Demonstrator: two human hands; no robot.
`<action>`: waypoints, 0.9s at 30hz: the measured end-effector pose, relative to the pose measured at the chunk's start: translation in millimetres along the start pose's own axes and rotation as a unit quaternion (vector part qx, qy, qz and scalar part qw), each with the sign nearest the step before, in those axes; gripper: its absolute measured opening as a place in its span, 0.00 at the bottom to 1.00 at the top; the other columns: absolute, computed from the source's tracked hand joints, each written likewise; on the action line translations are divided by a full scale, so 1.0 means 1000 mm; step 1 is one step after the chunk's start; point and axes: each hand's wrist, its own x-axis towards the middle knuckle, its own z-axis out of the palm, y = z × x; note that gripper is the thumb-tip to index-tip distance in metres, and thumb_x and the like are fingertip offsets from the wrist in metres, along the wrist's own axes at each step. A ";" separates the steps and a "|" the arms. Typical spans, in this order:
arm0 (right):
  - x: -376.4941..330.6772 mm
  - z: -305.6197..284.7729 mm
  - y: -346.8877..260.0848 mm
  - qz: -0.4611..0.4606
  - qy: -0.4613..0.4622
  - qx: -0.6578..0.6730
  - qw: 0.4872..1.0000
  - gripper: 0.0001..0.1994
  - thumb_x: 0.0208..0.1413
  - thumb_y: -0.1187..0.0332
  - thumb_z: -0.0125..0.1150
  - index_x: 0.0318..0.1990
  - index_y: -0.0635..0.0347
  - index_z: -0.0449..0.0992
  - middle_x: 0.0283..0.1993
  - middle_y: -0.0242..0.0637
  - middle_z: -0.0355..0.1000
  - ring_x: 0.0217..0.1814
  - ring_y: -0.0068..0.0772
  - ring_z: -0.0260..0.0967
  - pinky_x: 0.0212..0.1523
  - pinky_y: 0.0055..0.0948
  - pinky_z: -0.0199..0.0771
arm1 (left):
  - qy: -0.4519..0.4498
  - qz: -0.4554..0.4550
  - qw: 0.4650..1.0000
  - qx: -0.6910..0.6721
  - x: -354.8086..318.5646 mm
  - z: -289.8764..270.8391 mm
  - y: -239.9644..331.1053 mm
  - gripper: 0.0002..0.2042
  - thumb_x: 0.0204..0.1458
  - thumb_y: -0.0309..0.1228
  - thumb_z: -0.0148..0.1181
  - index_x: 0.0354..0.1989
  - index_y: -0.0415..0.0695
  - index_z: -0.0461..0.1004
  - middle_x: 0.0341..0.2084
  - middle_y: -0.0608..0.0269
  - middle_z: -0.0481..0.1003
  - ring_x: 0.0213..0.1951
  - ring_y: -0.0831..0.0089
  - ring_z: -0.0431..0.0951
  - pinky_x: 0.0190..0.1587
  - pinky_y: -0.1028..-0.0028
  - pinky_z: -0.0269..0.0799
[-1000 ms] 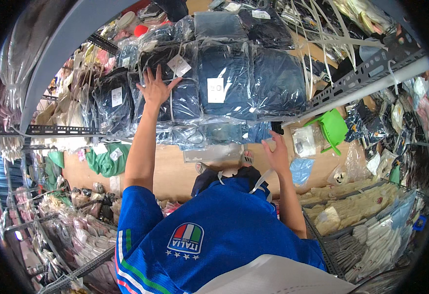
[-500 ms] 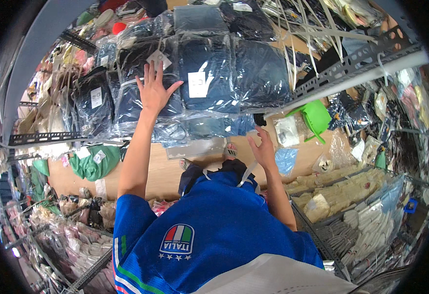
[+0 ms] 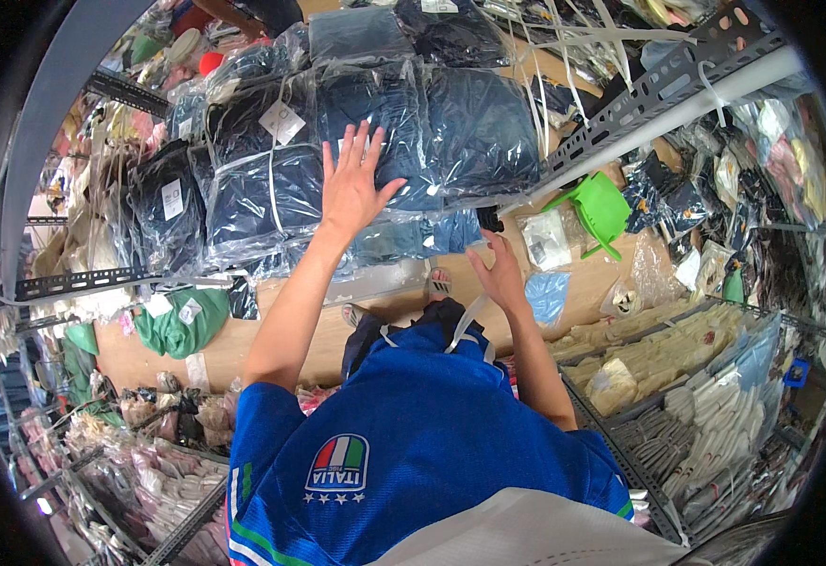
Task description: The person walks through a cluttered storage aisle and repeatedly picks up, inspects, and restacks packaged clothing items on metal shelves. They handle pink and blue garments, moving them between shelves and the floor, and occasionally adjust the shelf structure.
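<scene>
My left hand (image 3: 351,196) lies with fingers spread over a dark blue denim bundle in clear plastic (image 3: 384,94), partly covering its white label. To the left, a tied denim bundle (image 3: 238,203) has white straps across it and a white tag (image 3: 283,122) above. A further bagged denim bundle (image 3: 482,132) sits on the right. Below the shelf's front edge, my right hand (image 3: 502,278) is held with its fingers apart and nothing visible in it. Just above it is a small black object (image 3: 490,219) whose kind I cannot make out.
A perforated metal shelf rail (image 3: 639,108) slants along the right, with white straps hanging near it. A bright green plastic stool (image 3: 603,215) stands on the floor beyond my right hand. At left lies a green bag (image 3: 182,325); bagged cream goods (image 3: 653,354) fill a lower-right rack.
My left hand has moved right, from the tied bundle onto the middle bagged denim, where it now covers much of the label. My right hand has shifted slightly; the view has moved a little.
</scene>
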 end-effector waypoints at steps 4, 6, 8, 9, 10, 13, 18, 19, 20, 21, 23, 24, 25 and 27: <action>-0.004 -0.002 0.002 0.011 -0.022 0.003 1.000 0.25 0.55 0.60 0.63 0.58 0.60 0.66 0.53 0.51 0.67 0.53 0.50 0.67 0.53 0.40 0.69 | -0.006 -0.001 1.000 -0.028 -0.004 0.003 0.010 0.39 0.49 0.50 0.63 0.66 0.43 0.58 0.67 0.52 0.56 0.69 0.54 0.51 0.67 0.46 0.43; -0.006 -0.002 0.001 0.021 -0.025 0.016 0.999 0.24 0.54 0.61 0.63 0.57 0.60 0.66 0.53 0.54 0.67 0.55 0.56 0.66 0.54 0.43 0.68 | -0.008 -0.009 0.999 -0.043 -0.009 0.005 0.013 0.38 0.49 0.49 0.63 0.65 0.42 0.59 0.66 0.52 0.57 0.69 0.54 0.53 0.68 0.47 0.43; -0.009 0.000 0.006 0.012 -0.025 0.005 1.000 0.25 0.54 0.61 0.63 0.57 0.60 0.66 0.54 0.54 0.67 0.56 0.56 0.66 0.54 0.42 0.68 | -0.009 -0.019 0.998 -0.067 -0.016 0.004 0.019 0.37 0.50 0.48 0.63 0.64 0.41 0.60 0.65 0.51 0.58 0.68 0.54 0.54 0.68 0.47 0.43; -0.009 0.001 0.007 0.006 -0.026 0.000 1.000 0.25 0.54 0.62 0.63 0.57 0.61 0.66 0.54 0.54 0.67 0.56 0.56 0.66 0.54 0.41 0.68 | -0.004 -0.032 0.996 -0.079 -0.021 0.003 0.022 0.36 0.50 0.48 0.63 0.64 0.41 0.61 0.65 0.51 0.59 0.68 0.54 0.55 0.68 0.47 0.43; -0.009 0.001 0.008 0.003 -0.032 -0.006 0.999 0.27 0.54 0.61 0.63 0.59 0.60 0.64 0.56 0.54 0.66 0.57 0.56 0.65 0.55 0.42 0.67 | 0.000 -0.046 0.995 -0.091 -0.028 0.002 0.025 0.36 0.50 0.48 0.64 0.64 0.41 0.61 0.65 0.51 0.59 0.68 0.53 0.55 0.68 0.47 0.43; -0.009 0.000 0.010 0.004 -0.066 -0.046 0.997 0.34 0.53 0.56 0.63 0.64 0.59 0.59 0.61 0.55 0.62 0.60 0.57 0.62 0.59 0.47 0.63 | -0.015 -0.092 0.988 -0.121 -0.048 0.000 0.034 0.35 0.51 0.48 0.62 0.63 0.40 0.62 0.65 0.50 0.59 0.68 0.53 0.54 0.68 0.47 0.43; -0.007 -0.001 0.002 0.042 -0.157 -0.178 0.971 0.45 0.51 0.43 0.60 0.71 0.54 0.47 0.70 0.57 0.51 0.70 0.60 0.51 0.65 0.61 0.50 | -0.061 -0.091 0.985 -0.137 -0.079 -0.002 0.051 0.35 0.51 0.48 0.62 0.63 0.40 0.62 0.66 0.49 0.57 0.68 0.53 0.53 0.67 0.47 0.43; -0.005 -0.002 -0.003 0.052 -0.172 -0.187 0.966 0.46 0.50 0.42 0.59 0.71 0.53 0.47 0.71 0.57 0.49 0.71 0.60 0.48 0.65 0.62 0.48 | -0.067 -0.090 0.984 -0.135 -0.084 -0.001 0.054 0.35 0.51 0.48 0.62 0.64 0.41 0.62 0.66 0.50 0.57 0.68 0.53 0.53 0.67 0.46 0.43; -0.003 -0.003 -0.007 0.062 -0.188 -0.196 0.960 0.46 0.50 0.41 0.59 0.72 0.52 0.46 0.72 0.57 0.47 0.72 0.60 0.46 0.66 0.64 0.46 | -0.074 -0.089 0.984 -0.133 -0.088 -0.001 0.056 0.35 0.51 0.48 0.62 0.64 0.42 0.62 0.66 0.50 0.57 0.68 0.52 0.53 0.67 0.46 0.44; -0.002 -0.004 -0.012 0.072 -0.203 -0.205 0.955 0.47 0.50 0.40 0.58 0.72 0.51 0.46 0.73 0.57 0.45 0.74 0.59 0.44 0.67 0.65 0.44 | -0.080 -0.088 0.984 -0.131 -0.091 -0.001 0.057 0.35 0.50 0.48 0.63 0.64 0.42 0.62 0.66 0.51 0.57 0.68 0.52 0.53 0.67 0.45 0.44; -0.001 -0.003 -0.015 0.076 -0.216 -0.228 0.946 0.47 0.51 0.38 0.56 0.72 0.50 0.45 0.73 0.56 0.44 0.74 0.59 0.42 0.66 0.68 0.43 | -0.094 -0.087 0.983 -0.129 -0.095 -0.003 0.060 0.36 0.51 0.49 0.62 0.65 0.43 0.61 0.67 0.51 0.55 0.69 0.53 0.52 0.67 0.45 0.44; 0.000 -0.003 -0.017 0.076 -0.222 -0.239 0.942 0.46 0.51 0.37 0.55 0.72 0.49 0.45 0.73 0.55 0.44 0.74 0.59 0.42 0.65 0.69 0.43 | -0.094 -0.085 0.984 -0.127 -0.097 -0.001 0.060 0.36 0.51 0.50 0.62 0.65 0.44 0.61 0.67 0.51 0.55 0.69 0.53 0.52 0.67 0.45 0.44; 0.001 -0.002 -0.019 0.078 -0.227 -0.241 0.941 0.47 0.51 0.36 0.55 0.72 0.48 0.45 0.73 0.55 0.44 0.75 0.58 0.41 0.65 0.69 0.42 | -0.095 -0.082 0.984 -0.125 -0.100 0.000 0.060 0.36 0.51 0.50 0.62 0.65 0.44 0.61 0.67 0.52 0.55 0.69 0.53 0.52 0.67 0.45 0.44; 0.002 -0.001 -0.022 0.082 -0.236 -0.244 0.937 0.47 0.51 0.36 0.55 0.72 0.47 0.44 0.74 0.54 0.43 0.75 0.58 0.40 0.66 0.69 0.41 | -0.099 -0.082 0.984 -0.123 -0.105 0.002 0.059 0.36 0.51 0.51 0.61 0.65 0.45 0.60 0.67 0.51 0.54 0.69 0.54 0.52 0.67 0.45 0.44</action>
